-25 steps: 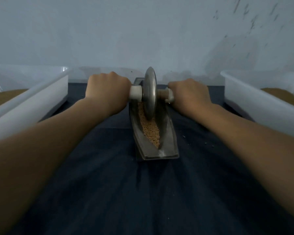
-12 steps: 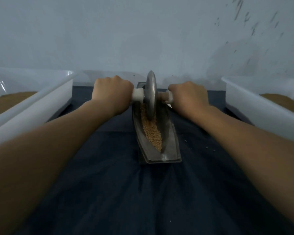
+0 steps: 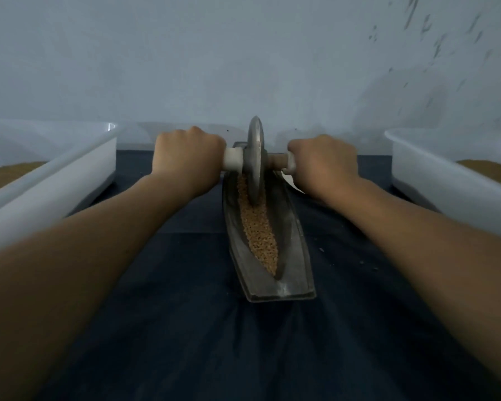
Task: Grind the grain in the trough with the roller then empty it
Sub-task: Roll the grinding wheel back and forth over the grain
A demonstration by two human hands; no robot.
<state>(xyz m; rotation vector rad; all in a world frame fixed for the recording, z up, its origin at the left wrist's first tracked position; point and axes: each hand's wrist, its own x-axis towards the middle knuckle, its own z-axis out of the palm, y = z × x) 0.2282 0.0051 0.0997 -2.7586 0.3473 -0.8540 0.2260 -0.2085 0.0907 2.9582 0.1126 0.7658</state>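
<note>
Two fists on roller (image 3: 255,160): left hand (image 3: 185,157), right hand (image 3: 321,160), fingers wrapped round handles | disc upright on grain (image 3: 261,235) in trough (image 3: 291,256)

Upright metal roller (image 3: 256,157) stands in grey trough (image 3: 295,241) on tan grain (image 3: 259,233).

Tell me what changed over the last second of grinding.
The roller has rolled slightly toward the far end of the trough, exposing more grain on the near side; the camera shifted too, so the amount is hard to gauge. Unchanged: the left hand and right hand grip the handle ends, and the left tub and right tub stay put.
</note>
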